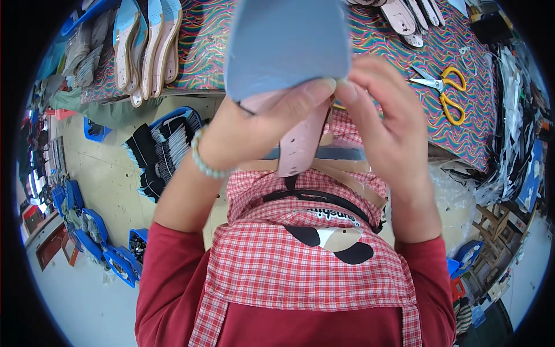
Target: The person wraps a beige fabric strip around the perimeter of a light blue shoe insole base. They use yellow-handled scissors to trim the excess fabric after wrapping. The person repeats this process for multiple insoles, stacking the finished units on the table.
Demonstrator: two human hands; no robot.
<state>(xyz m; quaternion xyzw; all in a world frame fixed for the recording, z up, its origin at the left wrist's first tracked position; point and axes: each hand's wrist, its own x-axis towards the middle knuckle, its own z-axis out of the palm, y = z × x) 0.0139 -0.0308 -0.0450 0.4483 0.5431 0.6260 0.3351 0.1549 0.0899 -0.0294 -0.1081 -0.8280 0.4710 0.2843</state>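
Note:
A pale insole (289,46) is raised close in front of me, its broad end blue-grey and slightly blurred. Below my fingers a narrow pink strip (298,149) with dark specks hangs toward my lap; I cannot tell whether it belongs to the same insole or a second one. My left hand (240,133) grips the insole from the left, thumb across its lower edge, other fingers hidden behind. On the right side, my right hand (393,124) pinches that same edge, thumb tip meeting the left thumb.
Several insoles (153,46) stand at the table's left, more pink ones (399,17) at the back right. Yellow-handled scissors (442,87) lie open on the patterned tablecloth (410,63). Blue baskets (89,231) and dark stacked pieces (156,153) are on the floor at left; clear plastic (457,191) hangs right.

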